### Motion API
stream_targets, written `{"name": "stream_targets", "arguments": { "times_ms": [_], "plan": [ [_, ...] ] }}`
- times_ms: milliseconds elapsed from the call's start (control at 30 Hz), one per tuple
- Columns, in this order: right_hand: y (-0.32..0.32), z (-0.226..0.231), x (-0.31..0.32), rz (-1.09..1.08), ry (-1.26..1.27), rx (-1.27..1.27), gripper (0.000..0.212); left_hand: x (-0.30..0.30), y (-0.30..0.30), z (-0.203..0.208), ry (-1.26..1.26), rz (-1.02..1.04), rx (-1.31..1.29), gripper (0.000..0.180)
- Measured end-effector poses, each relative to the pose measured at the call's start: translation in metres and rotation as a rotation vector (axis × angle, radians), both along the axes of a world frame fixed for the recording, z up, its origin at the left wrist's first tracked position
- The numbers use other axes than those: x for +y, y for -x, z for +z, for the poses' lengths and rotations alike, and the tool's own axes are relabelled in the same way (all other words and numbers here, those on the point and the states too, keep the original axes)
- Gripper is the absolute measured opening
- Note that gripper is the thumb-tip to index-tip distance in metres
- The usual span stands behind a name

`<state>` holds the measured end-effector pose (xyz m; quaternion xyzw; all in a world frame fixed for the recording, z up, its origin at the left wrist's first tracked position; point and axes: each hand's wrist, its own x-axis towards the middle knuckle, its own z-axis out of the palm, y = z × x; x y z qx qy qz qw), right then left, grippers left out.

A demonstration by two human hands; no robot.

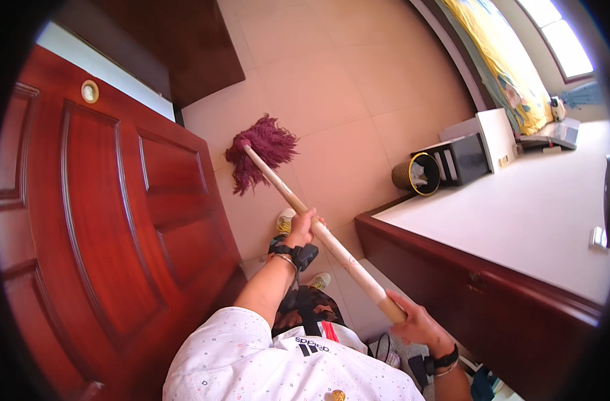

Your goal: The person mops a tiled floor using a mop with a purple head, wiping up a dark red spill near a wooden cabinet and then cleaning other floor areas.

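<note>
Closest to the cam is the wearer's white shirt [251, 357] with its little speckled pattern, filling the bottom of the head view. Both arms reach out from it to a mop [348, 262] that runs diagonally across the middle.

Left hand [303, 228] is wrapped round the pale handle about midway along, with a black device [305, 256] strapped on that wrist. Right hand [422, 327] is gripping near the top end, black band [445, 357] on that wrist too. So yeah, both hands are full of mop handle.

The shaggy maroon mop head [273, 142] is out at the far end, strands fanned over the pinkish tile floor [332, 160], just past the edge of a reddish wooden door [128, 200] on the left. One light shoe [285, 219] peeks out right by the left hand.

Over on the right there's a desk [505, 220] with a white top, and just beyond its edge a wastebasket [402, 176] with a yellow rim and pale stuff inside, right next to a black box [470, 159]. Further back, some yellow patterned fabric [509, 57] near a bright window [567, 50].
</note>
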<state>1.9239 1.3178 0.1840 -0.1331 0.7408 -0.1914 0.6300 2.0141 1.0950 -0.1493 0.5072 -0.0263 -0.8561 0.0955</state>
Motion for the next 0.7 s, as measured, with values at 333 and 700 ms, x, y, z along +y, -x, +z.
{"name": "stream_targets", "arguments": {
  "times_ms": [333,700],
  "plan": [
    [0.050,-0.054,-0.245,0.351,0.063,0.030,0.074,-0.209,0.014,-0.009,0.259,0.162,-0.086,0.016],
    [0.048,-0.115,-0.300,0.074,0.043,-0.314,0.074,-0.274,-0.010,-0.017,0.359,0.135,-0.153,0.021]
  ]
}}
